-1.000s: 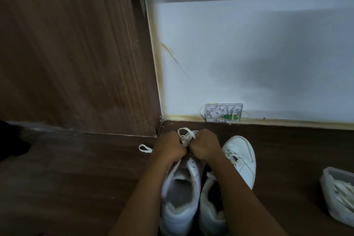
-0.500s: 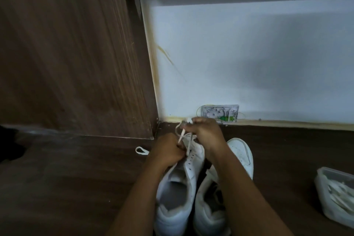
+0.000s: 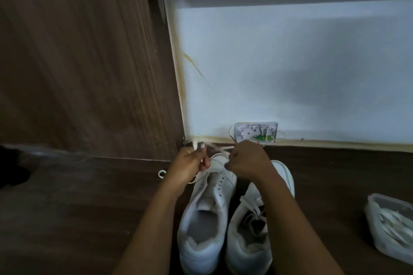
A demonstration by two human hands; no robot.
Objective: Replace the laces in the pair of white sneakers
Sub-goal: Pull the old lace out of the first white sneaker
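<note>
On the dark floor (image 3: 78, 219) right in front of you, the two white sneakers stand side by side, touching, toes pointing far toward the wall (image 3: 290, 73). Your hands are both over the toe end of the left sneaker (image 3: 207, 207). Your left hand (image 3: 190, 165) is curled, thumb and fingers pinching the lace (image 3: 218, 148), with a short bit of it sticking up above your knuckles. From there the lace runs right, blurred, to your right hand (image 3: 248, 161), which is closed in a fist around it just above the shoe's toe. The strand between your hands looks taut. Most eyelets down the left sneaker's right flap show as bare dark dots, and its tongue lies open. The right sneaker (image 3: 252, 230) has lacing across its middle; your right forearm crosses over its toe.

A small white loop (image 3: 162, 173) lies on the floor just left of your left wrist; you cannot tell from here whether it belongs to the same lace. Far left, a wood-grain panel (image 3: 78, 62) meets the wall in the corner beyond your hands. A small white box (image 3: 257, 132) with green bits inside sits at the foot of the wall, just beyond your right hand. Near right, well apart from the shoes, stands a clear tub (image 3: 375, 203) with pale strips (image 3: 395, 223) in it.
</note>
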